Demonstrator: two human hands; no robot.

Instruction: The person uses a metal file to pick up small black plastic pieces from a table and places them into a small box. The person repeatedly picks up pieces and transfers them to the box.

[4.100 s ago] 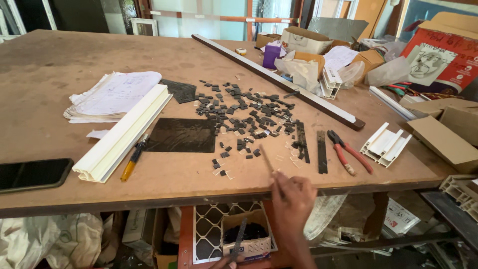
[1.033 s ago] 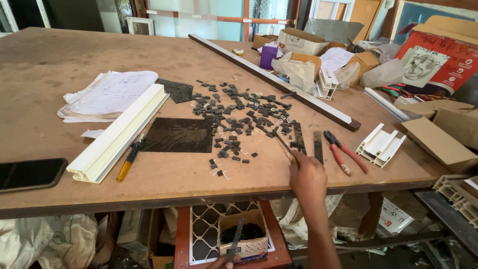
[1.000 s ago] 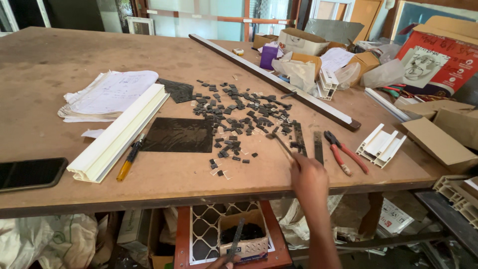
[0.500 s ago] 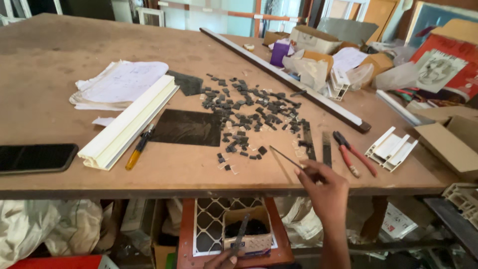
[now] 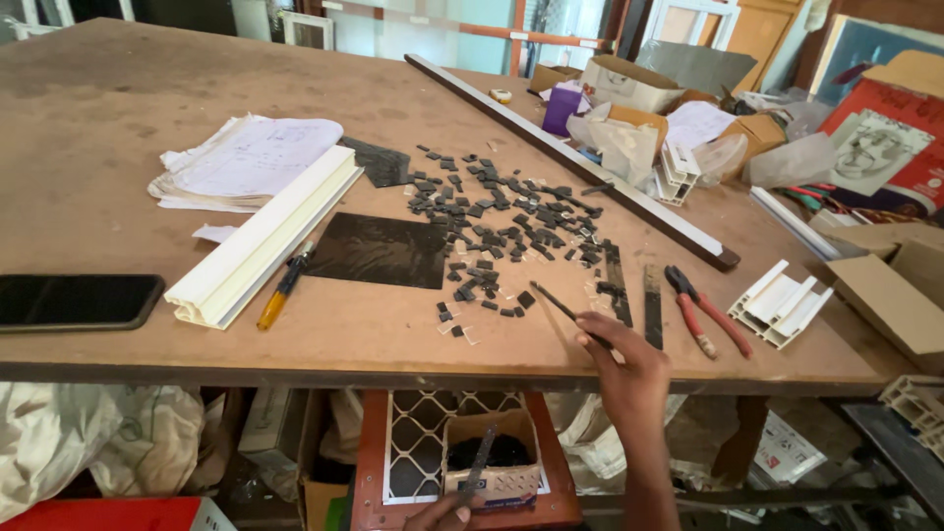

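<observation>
- Here, the right hand [image 5: 634,369] is resting at the near edge of the worktop [image 5: 118,128], lower right of centre, fingers pinched shut around the near end of a thin dark strip [image 5: 560,310].
- The strip is slanting up and left from the fingers, its far tip lying on the worktop just beside the small black chips [image 5: 501,221] scattered across the middle of the frame.
- The left hand [image 5: 442,511] is showing only partly at the bottom edge, below the worktop; its fingers seem to be closing on a narrow dark piece [image 5: 479,462] that is pointing up toward a cardboard box [image 5: 492,467] of dark bits. How tight that hold is, I cannot tell.
- Judging by its look, the strip is light, thin and fairly stiff, likely to flex or snap if bent hard, so holding near one end with the fingertips suits it.
- The chips are looking tiny and flat, hard to pinch off the surface and easy to scatter.
- Right of the hand, two more dark strips [image 5: 651,305] and red-handled pliers [image 5: 703,315] are lying near each other.
- Left of centre, a black sheet [image 5: 379,251], a white profile [image 5: 265,236], a pen [image 5: 283,287] and a phone [image 5: 74,300] are sitting on the worktop.
</observation>
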